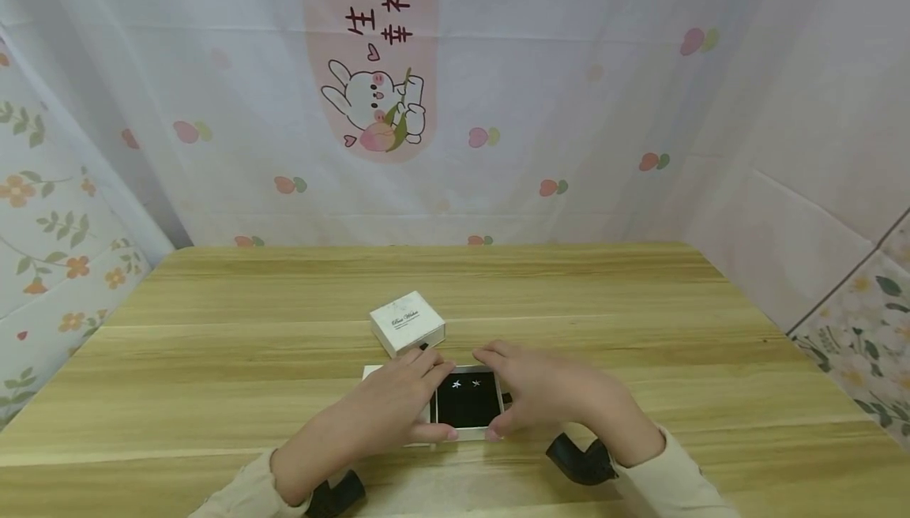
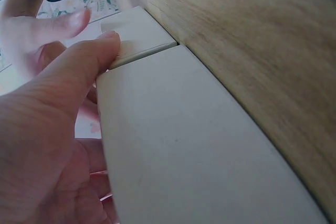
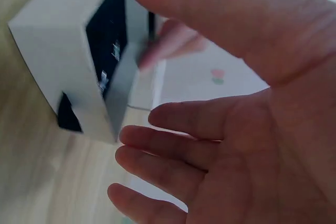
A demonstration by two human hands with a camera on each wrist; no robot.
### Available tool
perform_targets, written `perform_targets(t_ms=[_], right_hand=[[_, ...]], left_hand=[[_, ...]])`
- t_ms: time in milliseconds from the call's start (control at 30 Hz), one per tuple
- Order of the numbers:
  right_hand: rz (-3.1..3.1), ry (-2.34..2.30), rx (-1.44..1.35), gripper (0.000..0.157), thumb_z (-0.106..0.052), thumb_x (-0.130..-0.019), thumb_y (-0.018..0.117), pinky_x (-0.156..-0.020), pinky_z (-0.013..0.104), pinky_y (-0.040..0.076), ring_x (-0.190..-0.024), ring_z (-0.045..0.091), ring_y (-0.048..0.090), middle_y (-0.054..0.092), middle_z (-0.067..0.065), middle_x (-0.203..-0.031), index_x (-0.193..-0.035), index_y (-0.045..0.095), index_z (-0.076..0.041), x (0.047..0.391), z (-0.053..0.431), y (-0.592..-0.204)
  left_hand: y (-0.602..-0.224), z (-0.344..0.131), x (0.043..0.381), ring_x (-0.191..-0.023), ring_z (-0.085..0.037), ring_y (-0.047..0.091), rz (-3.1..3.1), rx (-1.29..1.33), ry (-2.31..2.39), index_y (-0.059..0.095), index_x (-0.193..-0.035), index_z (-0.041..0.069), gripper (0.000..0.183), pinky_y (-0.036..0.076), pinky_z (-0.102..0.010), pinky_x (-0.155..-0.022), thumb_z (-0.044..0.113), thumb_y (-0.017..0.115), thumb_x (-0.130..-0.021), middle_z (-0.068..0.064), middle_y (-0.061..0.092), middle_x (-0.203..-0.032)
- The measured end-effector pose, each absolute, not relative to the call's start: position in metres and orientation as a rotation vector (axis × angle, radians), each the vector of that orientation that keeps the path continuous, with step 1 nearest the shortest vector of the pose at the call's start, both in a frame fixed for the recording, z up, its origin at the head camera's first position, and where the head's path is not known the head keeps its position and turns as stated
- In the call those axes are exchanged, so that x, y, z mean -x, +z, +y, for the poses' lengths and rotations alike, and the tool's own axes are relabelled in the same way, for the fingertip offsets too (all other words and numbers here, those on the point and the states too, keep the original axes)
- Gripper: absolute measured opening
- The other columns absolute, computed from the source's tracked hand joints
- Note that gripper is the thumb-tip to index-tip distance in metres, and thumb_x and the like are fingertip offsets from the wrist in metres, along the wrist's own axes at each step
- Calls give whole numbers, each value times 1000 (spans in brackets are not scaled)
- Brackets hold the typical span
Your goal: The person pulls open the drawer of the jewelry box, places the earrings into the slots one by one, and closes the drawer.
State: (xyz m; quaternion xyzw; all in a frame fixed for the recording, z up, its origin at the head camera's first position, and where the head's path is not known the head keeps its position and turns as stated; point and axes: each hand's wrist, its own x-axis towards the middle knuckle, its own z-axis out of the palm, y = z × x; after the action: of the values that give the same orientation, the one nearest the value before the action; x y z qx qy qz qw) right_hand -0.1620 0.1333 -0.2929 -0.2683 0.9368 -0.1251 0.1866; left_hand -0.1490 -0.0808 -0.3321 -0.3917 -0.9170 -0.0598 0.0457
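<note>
A white drawer-style jewelry box lies on the table with its drawer pulled out to the right. Two small silver star-shaped earrings sit on the black insert. My left hand spans the box where sleeve and drawer meet, thumb at the near side and fingers at the far side. In the left wrist view, that thumb lies at the drawer's top edge beside the plain sleeve. Around the drawer's right end my right hand stands with fingers spread; the right wrist view shows its fingers apart from the box.
Behind the drawer sits a second white box, closed, with lettering on top. A black pull tab sticks out of the drawer's end. Black wrist-worn pieces show at both wrists. Patterned cloth hangs behind the wooden table.
</note>
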Motion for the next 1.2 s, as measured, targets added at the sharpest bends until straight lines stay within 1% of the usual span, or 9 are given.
perform_targets(t_ms=[100,267,333,500,767,967,1067,1200], right_hand=[[2633,-315,778,92,-42,-71,78,-101,40,42,-125,22,46,38,6,-144,-143,35,-4,160,130,-296],[2664,-287,825,81,-37,-71,79,-94,37,47,-112,19,53,45,4,-133,-136,44,-3,161,129,-301],[2676,-286,850,76,-36,-71,80,-90,35,48,-105,16,54,48,2,-126,-132,48,-3,161,128,-302],[2689,-297,871,73,-35,-70,81,-86,33,49,-99,14,54,49,1,-120,-128,50,-3,162,128,-303],[2695,-315,876,73,-34,-69,81,-86,33,49,-97,13,53,50,1,-117,-127,51,-3,162,129,-303],[2699,-310,886,73,-34,-69,80,-87,33,49,-99,14,53,51,2,-117,-127,51,-2,162,130,-304],[2703,-307,877,74,-34,-69,80,-89,35,49,-102,16,53,50,4,-120,-128,50,-1,162,130,-304],[2706,-313,864,75,-34,-69,81,-90,36,48,-104,17,52,50,4,-121,-129,50,-2,161,129,-304]], left_hand=[[-332,-81,149,-110,-17,49,-2787,1205,-188,53,-127,3,67,42,-33,-99,55,57,-84,-3,53,-118],[-332,-81,149,-110,-17,48,-2801,1203,-199,53,-128,4,67,42,-33,-99,54,57,-84,-3,53,-119],[-333,-82,149,-110,-17,49,-2805,1203,-199,53,-128,4,67,42,-33,-99,55,57,-84,-4,53,-119],[-333,-81,150,-112,-18,48,-2816,1200,-187,52,-128,4,68,41,-34,-101,55,57,-84,-4,53,-121],[-332,-80,148,-113,-18,46,-2820,1185,-151,53,-129,4,69,40,-34,-101,57,56,-84,-3,53,-121],[-329,-80,147,-120,-22,44,-2815,1189,-146,50,-131,3,73,38,-36,-105,58,56,-84,-5,52,-126],[-326,-82,147,-122,-22,44,-2825,1177,-174,48,-132,4,75,38,-36,-104,58,58,-82,-6,50,-129],[-319,-89,147,-120,-22,45,-2833,1171,-231,47,-134,4,77,41,-36,-101,55,64,-79,-6,49,-131]])
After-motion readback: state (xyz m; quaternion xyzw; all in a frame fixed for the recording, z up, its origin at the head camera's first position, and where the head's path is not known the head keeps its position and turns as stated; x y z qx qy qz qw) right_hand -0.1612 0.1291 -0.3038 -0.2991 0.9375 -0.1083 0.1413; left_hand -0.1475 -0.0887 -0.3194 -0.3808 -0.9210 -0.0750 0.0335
